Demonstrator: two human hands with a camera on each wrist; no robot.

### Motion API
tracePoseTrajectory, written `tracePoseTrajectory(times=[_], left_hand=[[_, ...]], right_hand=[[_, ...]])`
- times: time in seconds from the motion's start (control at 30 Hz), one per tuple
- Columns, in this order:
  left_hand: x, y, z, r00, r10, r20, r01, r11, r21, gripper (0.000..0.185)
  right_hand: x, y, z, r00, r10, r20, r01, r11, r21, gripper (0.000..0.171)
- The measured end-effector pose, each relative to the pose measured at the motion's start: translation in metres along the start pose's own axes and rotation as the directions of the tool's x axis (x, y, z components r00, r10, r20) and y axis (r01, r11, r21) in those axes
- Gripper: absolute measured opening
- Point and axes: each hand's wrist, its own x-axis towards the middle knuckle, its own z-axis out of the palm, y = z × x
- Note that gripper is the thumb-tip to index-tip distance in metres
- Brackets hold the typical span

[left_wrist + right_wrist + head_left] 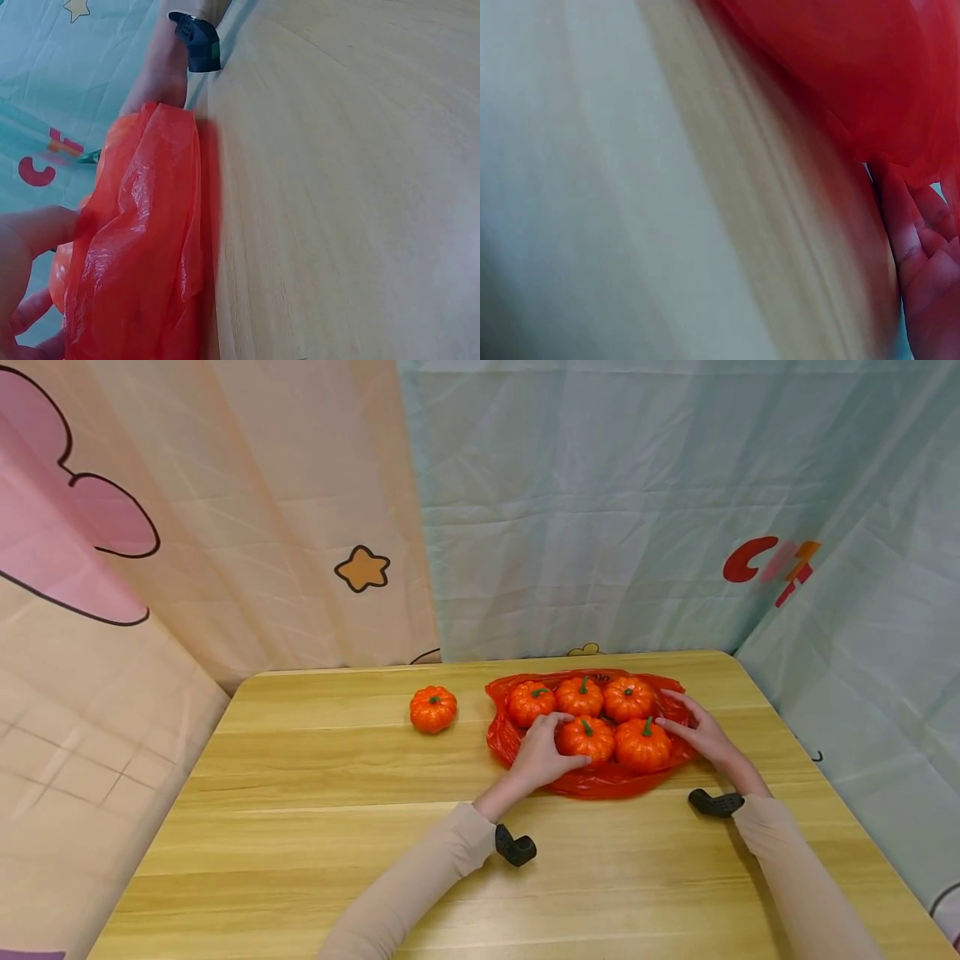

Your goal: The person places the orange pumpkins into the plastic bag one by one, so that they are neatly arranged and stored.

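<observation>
Several small orange toy pumpkins with green stems sit in a spread-out red plastic bag [592, 783]. My left hand [538, 752] holds the front-left pumpkin [588, 740] in the bag, fingers at its far side and thumb at its near side. In the left wrist view the red bag [142, 240] rises in front of the thumb and hides most of the pumpkins. My right hand [701, 731] is at the bag's right side, fingers spread along it, beside the front-right pumpkin [642, 747]. The right wrist view has its fingers [900, 217] against the red plastic.
A lone orange pumpkin [433, 709] stands on the wooden table [315, 827], left of the bag. Printed fabric curtains [570, 527] hang behind the table and along its sides. Black camera mounts [516, 846] are worn at both wrists.
</observation>
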Motion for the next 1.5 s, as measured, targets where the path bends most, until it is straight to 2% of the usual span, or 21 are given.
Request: tracePoseTrajectory(times=[0.17, 0.33, 0.53, 0.73, 0.83, 0.93, 1.17, 1.5], left_hand=[[-0.002, 0.001, -0.002, 1.000, 0.005, -0.001, -0.005, 1.000, -0.003, 0.058], [-0.004, 0.002, -0.007, 0.998, 0.046, -0.037, -0.047, 0.999, -0.009, 0.056], [-0.010, 0.001, -0.015, 0.986, 0.108, -0.123, -0.119, 0.990, -0.082, 0.052], [-0.015, -0.007, -0.019, 0.963, 0.141, -0.228, -0.182, 0.969, -0.170, 0.046], [-0.018, -0.011, -0.023, 0.944, 0.167, -0.284, -0.231, 0.950, -0.209, 0.043], [-0.020, -0.018, -0.027, 0.921, 0.189, -0.339, -0.270, 0.940, -0.210, 0.041], [-0.026, -0.034, -0.040, 0.876, 0.188, -0.444, -0.285, 0.945, -0.162, 0.037], [-0.036, -0.059, -0.068, 0.784, 0.221, -0.579, -0.302, 0.952, -0.045, 0.032]], right_hand=[[0.002, 0.002, 0.001, 1.000, 0.001, 0.000, -0.001, 1.000, 0.021, 0.065], [0.001, 0.002, 0.001, 1.000, -0.004, -0.006, 0.004, 1.000, -0.003, 0.064], [0.001, 0.002, 0.000, 1.000, -0.012, -0.003, 0.012, 1.000, -0.010, 0.064], [-0.001, -0.002, 0.001, 1.000, -0.008, 0.001, 0.008, 1.000, -0.012, 0.065], [-0.002, -0.003, 0.001, 1.000, -0.007, -0.004, 0.007, 1.000, -0.011, 0.065], [-0.001, -0.001, 0.002, 1.000, -0.009, -0.006, 0.008, 1.000, -0.022, 0.065], [-0.002, 0.003, 0.002, 1.000, -0.010, -0.011, 0.009, 0.999, -0.037, 0.064], [-0.004, 0.000, 0.002, 0.999, -0.030, -0.015, 0.030, 0.999, -0.011, 0.062]])
